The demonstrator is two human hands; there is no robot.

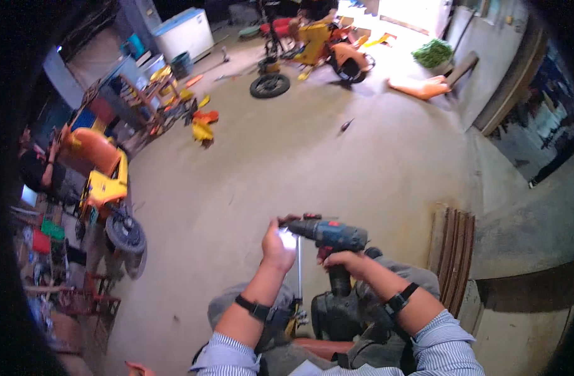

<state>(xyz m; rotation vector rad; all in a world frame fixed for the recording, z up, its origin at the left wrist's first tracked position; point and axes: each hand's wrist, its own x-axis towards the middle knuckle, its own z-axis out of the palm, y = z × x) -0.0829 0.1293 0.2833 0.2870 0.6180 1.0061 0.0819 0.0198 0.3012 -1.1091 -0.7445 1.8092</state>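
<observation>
A blue and black cordless drill [338, 234] is held level over my lap, its nose pointing left. My right hand [348, 262] is closed round its grip, above the dark battery. My left hand [279, 248] is closed at the chuck end, with bright light falling on the palm. Whether a bit or small part sits between those fingers is hidden. Just beyond the drill is a small dark and red object [312, 217], too small to name. Below the drill, between my legs, stands a black machine-like part [340, 315], beside a thin light-coloured rod [300, 266].
A yellow and orange scooter [108, 187] stands at left, a person beside it. Another partly stripped scooter [313, 47] is at the back, near a loose wheel [269, 86]. Orange and yellow panels [203, 128] lie on the floor. Brown boards [451, 254] lean at right.
</observation>
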